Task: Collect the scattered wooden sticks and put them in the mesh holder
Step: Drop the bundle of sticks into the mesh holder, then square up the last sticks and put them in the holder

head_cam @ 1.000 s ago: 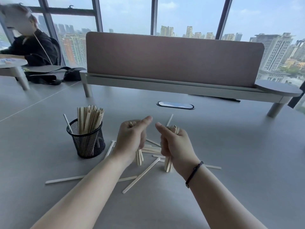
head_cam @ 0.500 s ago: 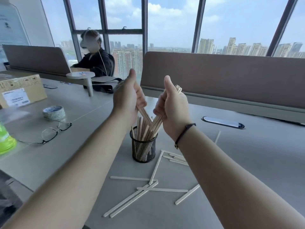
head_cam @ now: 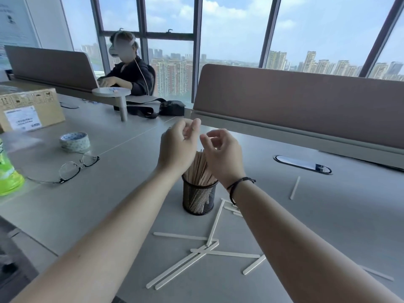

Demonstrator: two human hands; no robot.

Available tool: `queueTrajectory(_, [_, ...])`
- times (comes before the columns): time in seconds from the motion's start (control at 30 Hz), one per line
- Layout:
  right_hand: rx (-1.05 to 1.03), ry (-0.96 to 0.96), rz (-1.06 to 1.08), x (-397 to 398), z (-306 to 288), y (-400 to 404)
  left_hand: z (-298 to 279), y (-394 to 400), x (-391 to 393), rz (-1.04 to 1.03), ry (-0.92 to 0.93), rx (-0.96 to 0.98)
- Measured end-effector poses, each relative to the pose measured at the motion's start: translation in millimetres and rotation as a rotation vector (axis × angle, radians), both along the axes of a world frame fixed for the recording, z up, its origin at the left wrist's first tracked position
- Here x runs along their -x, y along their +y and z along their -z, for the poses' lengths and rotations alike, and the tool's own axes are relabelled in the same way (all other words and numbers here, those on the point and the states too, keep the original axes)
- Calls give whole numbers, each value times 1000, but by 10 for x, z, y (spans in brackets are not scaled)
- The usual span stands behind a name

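Observation:
A black mesh holder [head_cam: 199, 200] stands on the grey table, packed with upright wooden sticks [head_cam: 200, 169]. Both my hands hover just above it. My left hand [head_cam: 178, 147] and my right hand [head_cam: 223, 153] have loosely curled fingers and hold nothing. Several loose wooden sticks [head_cam: 192, 259] lie flat on the table in front of the holder, crossing each other. One more stick [head_cam: 294, 188] lies alone to the right. A few short sticks [head_cam: 231, 208] lie beside the holder, partly hidden by my right forearm.
Glasses [head_cam: 76, 167], a tape roll [head_cam: 74, 141], a green bottle [head_cam: 8, 171] and a cardboard box [head_cam: 30, 110] sit at the left. A cable port [head_cam: 302, 164] lies right of my hands. A desk divider [head_cam: 306, 106] stands behind. A person [head_cam: 129, 71] sits at the far left desk.
Both hands carried bundles of sticks up over the holder and let them go into it. The fingers have loosened and the hands are empty now. The view swung to the left.

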State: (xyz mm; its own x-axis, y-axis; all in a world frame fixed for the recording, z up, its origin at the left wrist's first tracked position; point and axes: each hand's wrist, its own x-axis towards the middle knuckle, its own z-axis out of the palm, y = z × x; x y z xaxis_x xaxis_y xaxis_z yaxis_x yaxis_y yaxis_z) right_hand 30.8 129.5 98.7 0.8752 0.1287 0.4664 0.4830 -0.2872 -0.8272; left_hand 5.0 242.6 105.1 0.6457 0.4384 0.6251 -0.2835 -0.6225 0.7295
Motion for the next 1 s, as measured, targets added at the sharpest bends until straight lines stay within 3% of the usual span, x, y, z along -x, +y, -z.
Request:
queueTrajectory(0.13, [408, -32, -89, -40, 164, -53, 187, 72, 1, 85, 278, -97])
queueTrajectory(0.23, [462, -29, -155, -73, 176, -88, 324, 59, 40, 164, 364, -39])
queueTrajectory(0.33, [321, -13, -205, -34, 152, -233, 357, -2, 216, 185, 267, -13])
queueTrajectory(0.43, [242, -87, -158, 69, 258, -514, 390, -81, 490, 29, -39, -357])
queueTrajectory(0.5, [367, -137, -88, 118, 446, -743, 437, -217, 670, 23, -194, -530])
queueTrajectory(0.57, [569, -156, -64, 168, 678, -961, 548, -390, 824, 134, -224, -688])
queueTrajectory(0.67, [763, -133, -63, 308, 959, -1254, 868, -527, 919, 278, -29, -830])
queueTrajectory(0.8, [857, -62, -46, 553, 1098, -1607, 1125, -525, 962, 331, 658, -844])
queueTrajectory(1.0, [992, 67, -5, 708, 1055, -2117, 1179, -687, 990, 402, 817, -737])
